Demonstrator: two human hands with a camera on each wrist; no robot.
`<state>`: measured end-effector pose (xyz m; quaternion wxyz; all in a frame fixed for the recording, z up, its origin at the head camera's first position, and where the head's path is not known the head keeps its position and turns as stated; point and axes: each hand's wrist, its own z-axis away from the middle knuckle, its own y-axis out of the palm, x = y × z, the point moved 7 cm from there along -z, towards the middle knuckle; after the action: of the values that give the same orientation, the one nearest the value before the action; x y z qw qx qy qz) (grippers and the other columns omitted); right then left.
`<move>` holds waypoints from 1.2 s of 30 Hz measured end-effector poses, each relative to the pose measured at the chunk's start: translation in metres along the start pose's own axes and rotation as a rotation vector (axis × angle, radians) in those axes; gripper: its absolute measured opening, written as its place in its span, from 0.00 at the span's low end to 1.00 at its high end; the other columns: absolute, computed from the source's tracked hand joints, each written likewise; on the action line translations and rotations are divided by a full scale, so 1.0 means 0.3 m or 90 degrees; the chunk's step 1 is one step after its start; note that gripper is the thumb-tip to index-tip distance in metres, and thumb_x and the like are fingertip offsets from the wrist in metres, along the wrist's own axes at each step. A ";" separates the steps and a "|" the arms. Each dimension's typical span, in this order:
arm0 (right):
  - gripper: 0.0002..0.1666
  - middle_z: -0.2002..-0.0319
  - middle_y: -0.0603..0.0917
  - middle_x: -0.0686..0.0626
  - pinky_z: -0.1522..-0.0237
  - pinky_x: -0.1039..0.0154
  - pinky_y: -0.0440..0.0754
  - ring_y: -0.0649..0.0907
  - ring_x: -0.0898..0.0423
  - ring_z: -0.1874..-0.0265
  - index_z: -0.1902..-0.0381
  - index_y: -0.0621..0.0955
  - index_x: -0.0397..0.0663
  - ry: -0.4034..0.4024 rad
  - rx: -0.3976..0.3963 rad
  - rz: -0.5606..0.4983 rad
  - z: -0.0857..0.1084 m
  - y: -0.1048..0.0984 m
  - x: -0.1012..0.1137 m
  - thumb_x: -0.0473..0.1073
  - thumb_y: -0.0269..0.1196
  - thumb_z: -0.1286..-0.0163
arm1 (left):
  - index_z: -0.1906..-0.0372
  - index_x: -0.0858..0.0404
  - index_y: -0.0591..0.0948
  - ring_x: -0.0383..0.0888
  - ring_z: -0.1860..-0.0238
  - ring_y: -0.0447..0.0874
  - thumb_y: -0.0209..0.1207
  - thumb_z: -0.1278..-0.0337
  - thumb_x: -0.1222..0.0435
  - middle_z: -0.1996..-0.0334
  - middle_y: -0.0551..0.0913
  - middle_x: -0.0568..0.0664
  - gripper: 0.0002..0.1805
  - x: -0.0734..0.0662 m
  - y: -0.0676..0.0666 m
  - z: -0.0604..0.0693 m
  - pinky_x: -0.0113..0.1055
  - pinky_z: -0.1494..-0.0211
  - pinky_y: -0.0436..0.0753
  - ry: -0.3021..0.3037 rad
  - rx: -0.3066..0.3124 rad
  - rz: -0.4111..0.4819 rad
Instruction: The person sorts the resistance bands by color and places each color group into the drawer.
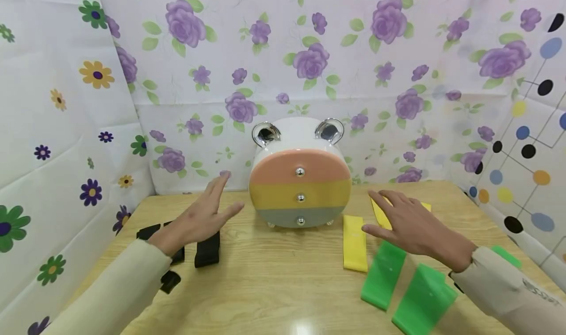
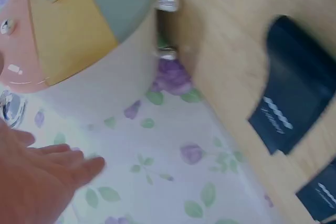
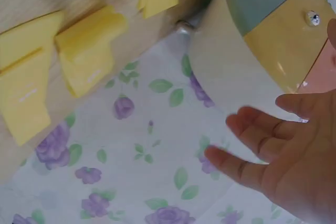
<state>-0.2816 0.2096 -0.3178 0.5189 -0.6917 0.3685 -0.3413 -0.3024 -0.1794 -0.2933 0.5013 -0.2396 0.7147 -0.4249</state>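
Both hands hover over the table, fingers spread, holding nothing. My left hand [image 1: 201, 217] is left of a small white drawer box [image 1: 300, 187] with pink, yellow and grey-green drawer fronts, round silver knobs and two chrome ears. Below and beside that hand lie several folded black bands [image 1: 207, 250]. My right hand [image 1: 407, 222] hangs to the right of the box, above folded yellow bands [image 1: 354, 244] and green bands [image 1: 383, 275]. In the left wrist view, a black band [image 2: 296, 87] shows pale lettering. The right wrist view shows more yellow bands [image 3: 89, 48], partly cut off.
The wooden table [image 1: 274, 286] ends at a floral cloth backdrop [image 1: 283, 45] right behind the box. Patterned cloths hang at the left [image 1: 57, 104] and right [image 1: 530, 143] sides. The right sleeve [image 1: 508, 281] covers part of the green bands.
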 end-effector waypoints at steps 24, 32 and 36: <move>0.26 0.61 0.87 0.50 0.60 0.58 0.87 0.85 0.56 0.63 0.39 0.77 0.36 -0.077 -0.010 -0.284 -0.230 -0.075 0.180 0.46 0.67 0.29 | 0.21 0.54 0.59 0.56 0.27 0.61 0.47 0.21 0.61 0.25 0.58 0.56 0.29 -0.203 -0.161 -0.325 0.48 0.26 0.68 0.107 -0.206 0.217; 0.24 0.56 0.87 0.46 0.54 0.55 0.87 0.86 0.52 0.57 0.38 0.77 0.40 -0.071 -0.016 -0.375 -0.302 -0.106 0.217 0.43 0.65 0.28 | 0.25 0.54 0.68 0.54 0.33 0.71 0.48 0.22 0.66 0.26 0.63 0.51 0.25 -0.189 -0.158 -0.366 0.43 0.36 0.79 0.072 -0.260 0.254; 0.23 0.56 0.87 0.44 0.60 0.57 0.88 0.86 0.52 0.60 0.38 0.77 0.39 -0.065 -0.018 -0.407 -0.334 -0.121 0.233 0.41 0.65 0.28 | 0.26 0.52 0.69 0.52 0.35 0.74 0.47 0.22 0.68 0.26 0.64 0.52 0.25 -0.180 -0.153 -0.379 0.36 0.44 0.84 0.058 -0.252 0.313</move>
<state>-0.3269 0.1092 -0.2535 0.3935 -0.7960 0.1106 -0.4464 -0.3903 -0.1202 -0.2112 0.5003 -0.1337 0.8415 -0.1541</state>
